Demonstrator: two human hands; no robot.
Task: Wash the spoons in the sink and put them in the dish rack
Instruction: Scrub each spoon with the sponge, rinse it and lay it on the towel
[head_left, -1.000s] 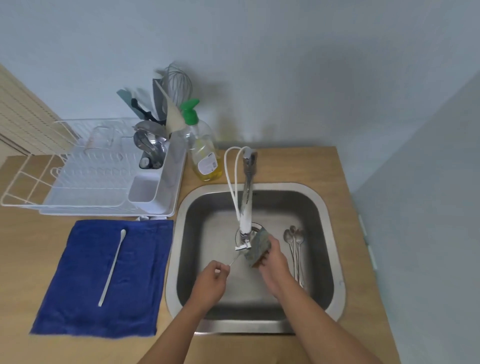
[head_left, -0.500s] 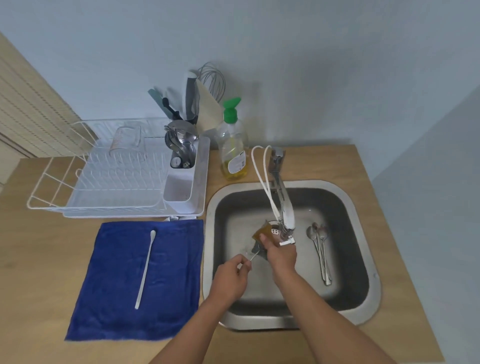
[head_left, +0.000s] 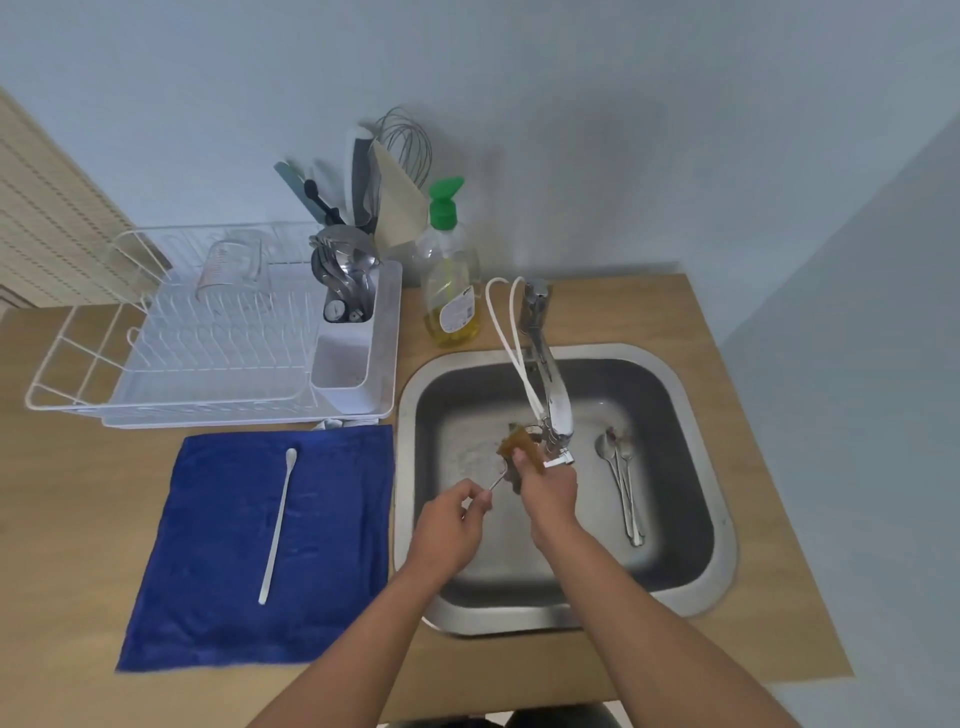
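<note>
Over the middle of the sink, the left hand pinches a thin, hard, light spoon by its handle end while the right hand squeezes a soft sponge around the bowl, and it is probably wet and slippery.

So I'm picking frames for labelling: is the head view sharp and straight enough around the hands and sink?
Head view: wide-angle bend curves the counter edges; the spoon in the left hand is thin and partly hidden by the sponge in the right hand; soft glare on the sink rim; loose spoons stay readable.
</note>
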